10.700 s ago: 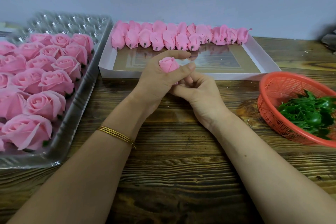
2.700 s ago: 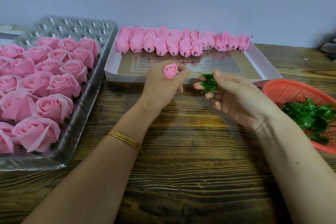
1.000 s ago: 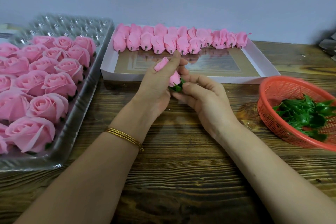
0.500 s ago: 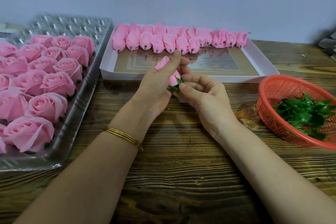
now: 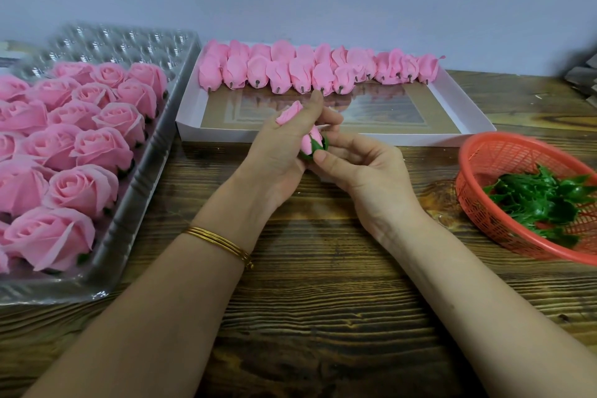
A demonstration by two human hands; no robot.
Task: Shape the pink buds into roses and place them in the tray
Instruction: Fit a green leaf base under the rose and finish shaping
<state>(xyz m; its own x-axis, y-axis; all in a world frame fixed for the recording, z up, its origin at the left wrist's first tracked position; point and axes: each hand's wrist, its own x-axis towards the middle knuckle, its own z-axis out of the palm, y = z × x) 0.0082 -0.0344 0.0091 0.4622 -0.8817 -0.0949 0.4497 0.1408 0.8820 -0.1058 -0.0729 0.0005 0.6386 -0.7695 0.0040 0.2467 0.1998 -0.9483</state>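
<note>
The table [image 5: 323, 317] is dark wood with coarse grain and low sheen. The box [image 5: 226, 134] is white card with matt walls and a glossy, reflective floor; the buds [image 5: 300, 74] inside it are matt pink. Left of the box, the tray [image 5: 129, 45] is clear glossy plastic, dimpled, and the roses [image 5: 80, 187] are matt. Right of the box, the basket [image 5: 475, 200] is red plastic mesh and the leaves [image 5: 539, 200] are glossy green.

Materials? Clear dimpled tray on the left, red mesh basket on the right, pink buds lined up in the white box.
Clear dimpled tray: thin moulded plastic, glossy; see-through, with sharp glints on its empty cups.
Red mesh basket: rigid moulded plastic, slight sheen; regular lattice wall and a solid rim.
Pink buds: matte, soft-looking sheet petals, perhaps foam or paper; cannot tell which. Dark stub at each base, material unclear.
</note>
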